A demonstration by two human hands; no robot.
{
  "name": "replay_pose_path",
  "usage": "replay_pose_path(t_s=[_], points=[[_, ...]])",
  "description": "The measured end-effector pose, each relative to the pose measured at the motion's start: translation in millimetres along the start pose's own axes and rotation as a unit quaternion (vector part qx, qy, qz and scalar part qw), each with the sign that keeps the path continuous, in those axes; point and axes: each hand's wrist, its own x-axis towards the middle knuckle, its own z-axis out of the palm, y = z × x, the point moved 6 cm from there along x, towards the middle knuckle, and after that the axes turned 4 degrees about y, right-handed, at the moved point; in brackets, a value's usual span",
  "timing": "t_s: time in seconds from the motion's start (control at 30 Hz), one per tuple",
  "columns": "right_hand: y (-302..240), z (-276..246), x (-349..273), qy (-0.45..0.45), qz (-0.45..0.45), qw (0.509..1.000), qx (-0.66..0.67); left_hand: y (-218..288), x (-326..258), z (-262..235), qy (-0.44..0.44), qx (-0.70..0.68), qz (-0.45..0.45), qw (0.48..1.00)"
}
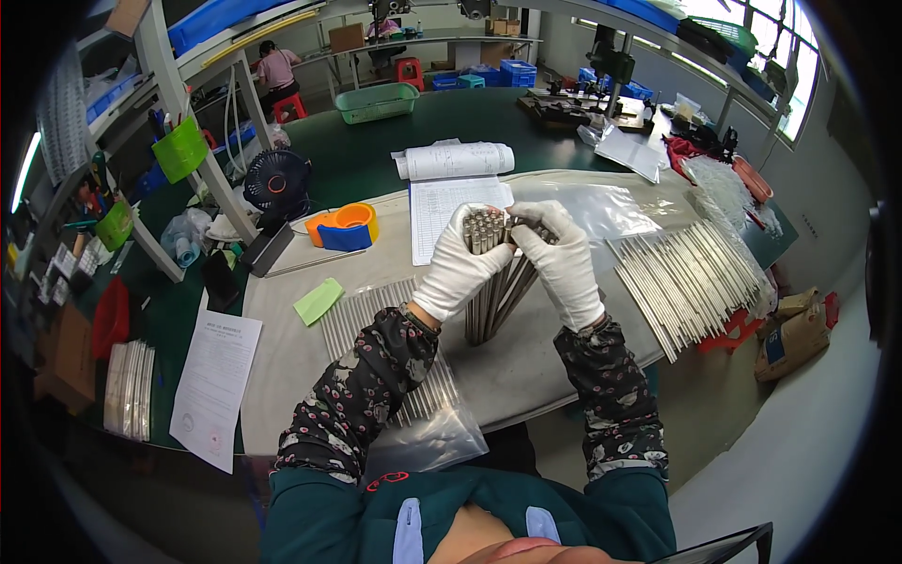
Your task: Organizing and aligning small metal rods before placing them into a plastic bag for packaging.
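Note:
A bundle of thin metal rods (482,305) stands upright on the pale cloth, its top ends turned up toward me. My left hand (458,270), in a white glove, is wrapped round the upper part of the bundle. My right hand (564,263), also gloved, is closed at the bundle's right side, its fingertips on a few rods at the top; these rods slant apart from the rest. Under my left forearm lies a row of rods (362,315) on a clear plastic bag (427,442). Many more rods (691,282) lie side by side at the right.
Beyond my hands lie a clipboard with papers (434,202) and clear bags (601,209). An orange-and-blue tape dispenser (343,227), a green note (319,301), a small fan (277,179) and a printed sheet (216,381) are leftward. A shelf post (202,155) rises at the left.

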Motion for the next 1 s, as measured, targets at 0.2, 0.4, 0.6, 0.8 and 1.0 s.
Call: replay_pose_path(t_s=[0.2, 0.4, 0.6, 0.8, 1.0], points=[[11.0, 0.9, -0.8, 0.008, 0.096, 0.995, -0.012, 0.7, -1.0, 0.0, 0.012, 0.027, -0.009, 1.000], [-0.3, 4.8, 3.8, -0.010, -0.013, 1.000, -0.007, -3.2, -2.2, -2.3, 0.005, 0.007, -0.021, 1.000], [15.0, 1.8, 0.4, 0.000, 0.117, 0.993, 0.001, -4.3, -2.1, -2.2, 0.010, 0.017, -0.024, 1.000], [-8.3, 8.1, 5.0, 0.003, -0.033, 0.999, -0.008, -5.7, -4.8, -2.7, -0.001, -0.024, -0.036, 0.999], [6.9, 3.8, 4.4, -0.001, 0.059, 0.998, -0.008, -3.9, -5.0, -3.1, -0.004, -0.020, -0.025, 0.999]])
